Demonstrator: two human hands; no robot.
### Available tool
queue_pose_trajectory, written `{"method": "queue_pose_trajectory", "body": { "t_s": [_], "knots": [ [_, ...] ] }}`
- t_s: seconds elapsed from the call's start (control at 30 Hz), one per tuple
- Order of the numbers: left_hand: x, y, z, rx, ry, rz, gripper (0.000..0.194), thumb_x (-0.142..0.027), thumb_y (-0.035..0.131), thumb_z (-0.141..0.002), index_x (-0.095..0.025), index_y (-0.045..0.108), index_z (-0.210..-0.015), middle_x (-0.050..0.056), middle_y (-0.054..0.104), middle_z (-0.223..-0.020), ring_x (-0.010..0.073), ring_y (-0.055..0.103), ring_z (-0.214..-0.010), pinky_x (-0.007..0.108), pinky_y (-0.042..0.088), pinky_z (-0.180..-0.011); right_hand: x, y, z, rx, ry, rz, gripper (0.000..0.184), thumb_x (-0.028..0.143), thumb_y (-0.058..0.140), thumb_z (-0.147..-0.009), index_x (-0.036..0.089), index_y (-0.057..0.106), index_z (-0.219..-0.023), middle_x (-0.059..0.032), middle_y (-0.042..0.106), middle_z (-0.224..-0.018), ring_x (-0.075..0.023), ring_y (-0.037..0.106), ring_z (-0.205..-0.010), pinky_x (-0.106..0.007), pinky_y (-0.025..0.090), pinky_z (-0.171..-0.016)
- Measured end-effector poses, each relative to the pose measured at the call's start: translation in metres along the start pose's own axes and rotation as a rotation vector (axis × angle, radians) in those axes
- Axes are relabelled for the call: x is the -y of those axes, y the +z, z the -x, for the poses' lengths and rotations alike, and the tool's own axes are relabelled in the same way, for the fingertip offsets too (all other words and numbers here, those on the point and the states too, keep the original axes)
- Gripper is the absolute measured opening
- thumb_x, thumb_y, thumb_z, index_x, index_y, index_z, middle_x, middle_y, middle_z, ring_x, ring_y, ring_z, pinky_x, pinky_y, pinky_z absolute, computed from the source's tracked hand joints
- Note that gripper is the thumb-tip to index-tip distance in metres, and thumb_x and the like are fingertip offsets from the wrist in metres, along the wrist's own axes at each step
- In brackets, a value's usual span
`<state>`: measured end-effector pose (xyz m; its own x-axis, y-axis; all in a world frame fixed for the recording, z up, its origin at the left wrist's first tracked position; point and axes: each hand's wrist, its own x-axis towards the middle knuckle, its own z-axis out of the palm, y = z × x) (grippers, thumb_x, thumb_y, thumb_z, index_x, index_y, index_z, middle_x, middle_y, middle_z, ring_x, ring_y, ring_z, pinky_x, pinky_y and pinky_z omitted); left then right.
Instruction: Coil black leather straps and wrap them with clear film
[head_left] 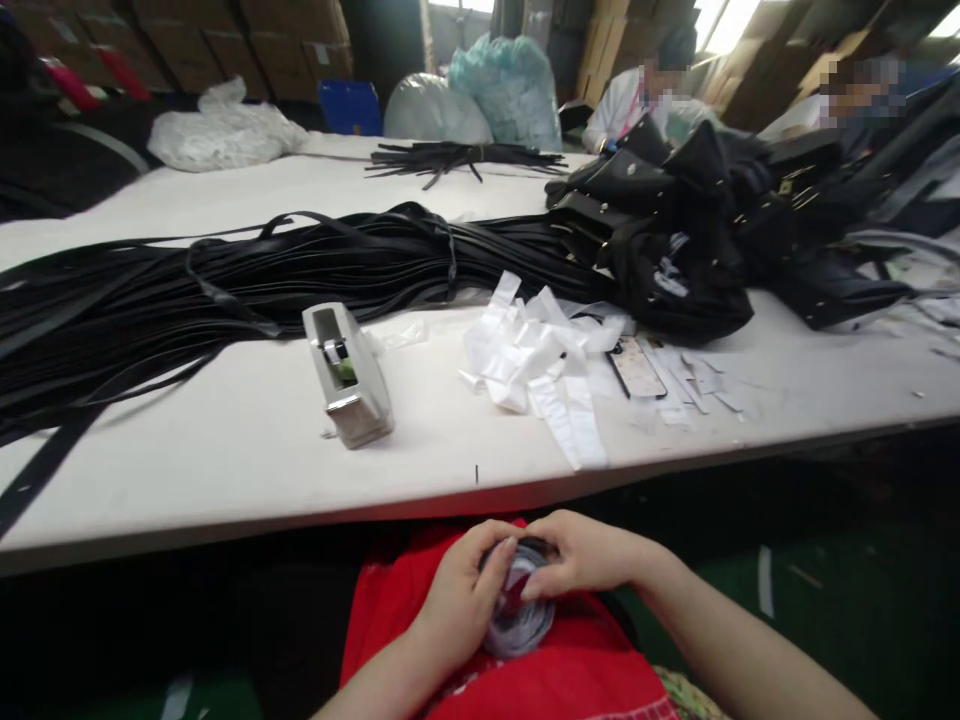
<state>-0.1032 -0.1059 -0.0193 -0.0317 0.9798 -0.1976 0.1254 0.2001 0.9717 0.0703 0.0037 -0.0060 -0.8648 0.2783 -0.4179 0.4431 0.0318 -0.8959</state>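
Over the red apron (570, 685) in my lap, both hands grip a round, glossy roll of clear tape (521, 630) with a dark upper edge. My left hand (461, 590) is closed on its left side, the thumb lying along the top. From the right, my right hand (589, 555) is curled around it, thumb pressed near the centre. Motion blur hides the roll's fine detail. On the white table (225, 470) ahead stands a grey tape dispenser (349, 380), a bit of green showing inside it.
Long black straps (337, 265) lie bundled across the table. Right of the dispenser are crumpled white strips (540, 350) and a phone (636, 368). Black bags (675, 220) are heaped at the right. Two people (619, 110) sit beyond. The table's front edge runs just past my hands.
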Motion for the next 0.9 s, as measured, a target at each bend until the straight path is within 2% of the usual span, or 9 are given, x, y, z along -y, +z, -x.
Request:
{"method": "queue_pose_trajectory", "body": {
  "t_s": [0.07,0.2,0.4,0.47,0.53,0.6,0.67,0.77,0.9],
  "knots": [
    [0.002,-0.005,0.001,0.021,-0.055,0.05,0.031,-0.043,0.048,-0.094,-0.019,0.067,-0.1,0.006,0.07,-0.096,0.0199,0.064,-0.09,0.029,0.049,-0.084,-0.004,0.003,0.001,-0.023,0.02,-0.063,0.042,0.054,0.075,-0.077,0.014,0.07,-0.091,0.0032,0.058,-0.072,-0.012,0.048,-0.065,-0.02,0.04,-0.059],
    [0.0,-0.011,0.001,0.085,-0.105,0.111,0.036,-0.051,0.049,-0.094,-0.019,0.064,-0.098,0.003,0.067,-0.091,0.0187,0.062,-0.086,0.027,0.048,-0.079,-0.002,0.008,-0.001,-0.015,-0.039,-0.176,0.037,0.05,0.072,-0.082,0.015,0.069,-0.094,0.0017,0.062,-0.083,-0.0143,0.053,-0.075,-0.022,0.044,-0.068],
    [0.001,-0.006,-0.002,0.036,-0.088,0.002,0.039,-0.054,0.049,-0.093,-0.018,0.066,-0.09,0.003,0.067,-0.085,0.0182,0.061,-0.082,0.025,0.046,-0.078,0.004,0.004,-0.004,-0.04,-0.031,0.022,0.034,0.049,0.073,-0.081,0.016,0.069,-0.086,0.0045,0.055,-0.068,-0.0101,0.047,-0.062,-0.019,0.036,-0.054],
    [0.002,-0.006,-0.002,0.019,-0.08,-0.006,0.039,-0.054,0.049,-0.093,-0.019,0.067,-0.09,0.003,0.068,-0.087,0.019,0.062,-0.085,0.025,0.047,-0.08,0.001,-0.016,0.006,-0.189,0.001,0.095,0.034,0.05,0.064,-0.087,0.017,0.071,-0.09,0.0033,0.058,-0.065,-0.0105,0.05,-0.057,-0.019,0.038,-0.052],
    [0.003,-0.006,-0.003,0.0,-0.091,-0.007,0.039,-0.055,0.05,-0.092,-0.019,0.068,-0.091,0.003,0.069,-0.088,0.0194,0.063,-0.086,0.024,0.047,-0.081,-0.006,-0.052,0.024,-0.524,0.096,0.159,0.042,0.052,0.047,-0.094,0.018,0.071,-0.096,0.0011,0.06,-0.064,-0.0121,0.053,-0.052,-0.021,0.042,-0.05],
    [0.004,-0.008,-0.004,-0.005,-0.114,0.002,0.041,-0.057,0.051,-0.091,-0.02,0.068,-0.091,0.003,0.069,-0.088,0.0194,0.063,-0.086,0.024,0.047,-0.081,-0.017,-0.1,0.048,-0.947,0.218,0.308,0.049,0.053,0.037,-0.095,0.017,0.07,-0.096,-0.002,0.062,-0.067,-0.0146,0.056,-0.055,-0.025,0.046,-0.054],
    [0.006,-0.01,-0.006,0.001,-0.123,0.014,0.043,-0.059,0.051,-0.09,-0.02,0.069,-0.09,0.003,0.07,-0.087,0.0192,0.063,-0.085,0.023,0.048,-0.08,-0.03,-0.148,0.072,-1.165,0.326,0.417,0.048,0.048,0.035,-0.096,0.015,0.068,-0.102,-0.0065,0.065,-0.077,-0.0186,0.06,-0.065,-0.029,0.048,-0.062],
    [0.01,-0.011,-0.011,0.016,-0.113,0.022,0.047,-0.063,0.052,-0.088,-0.02,0.069,-0.087,0.002,0.068,-0.084,0.0187,0.062,-0.081,0.022,0.049,-0.077,-0.053,-0.198,0.098,-1.333,0.547,0.583,0.034,0.034,0.052,-0.087,0.011,0.07,-0.104,-0.0147,0.069,-0.091,-0.0284,0.065,-0.085,-0.037,0.049,-0.076],
    [0.014,-0.012,-0.016,0.024,-0.113,0.022,0.049,-0.065,0.051,-0.087,-0.02,0.07,-0.088,0.002,0.068,-0.084,0.0186,0.063,-0.082,0.022,0.049,-0.077,-0.084,-0.215,0.108,-1.321,0.725,0.764,0.03,0.02,0.057,-0.082,0.009,0.073,-0.104,-0.0214,0.068,-0.105,-0.0337,0.065,-0.097,-0.04,0.046,-0.084]
  ]
}}
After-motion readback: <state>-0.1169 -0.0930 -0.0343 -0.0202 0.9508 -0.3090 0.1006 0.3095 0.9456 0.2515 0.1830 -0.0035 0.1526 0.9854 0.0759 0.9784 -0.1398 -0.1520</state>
